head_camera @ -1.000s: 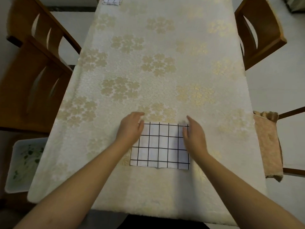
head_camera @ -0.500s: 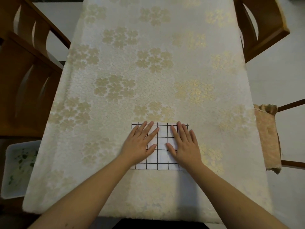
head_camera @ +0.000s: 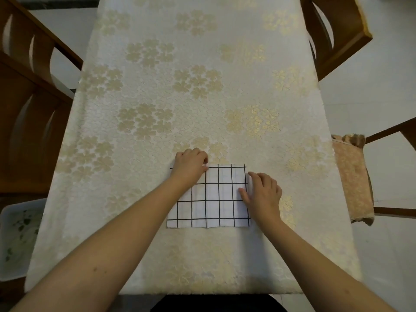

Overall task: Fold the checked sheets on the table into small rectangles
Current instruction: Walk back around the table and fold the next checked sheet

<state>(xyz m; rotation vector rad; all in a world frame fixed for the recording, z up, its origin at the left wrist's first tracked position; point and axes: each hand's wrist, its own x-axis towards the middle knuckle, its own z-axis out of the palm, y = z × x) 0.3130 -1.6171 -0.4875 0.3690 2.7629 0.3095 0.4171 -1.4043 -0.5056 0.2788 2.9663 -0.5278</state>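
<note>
The sheet (head_camera: 212, 197) looks thin and limp; both hands' curled fingers (head_camera: 254, 176) pinch its far-left corner and right edge.

Your left hand (head_camera: 191, 165) curls its fingers at the checked sheet's (head_camera: 216, 199) far-left corner; your right hand (head_camera: 263, 194) grips its right edge.

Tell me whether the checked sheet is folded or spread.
Folded: the sheet lies flat as a small rectangle, layered edges showing along its near side. The left hand grips its far left corner; the right hand its right edge.
</note>
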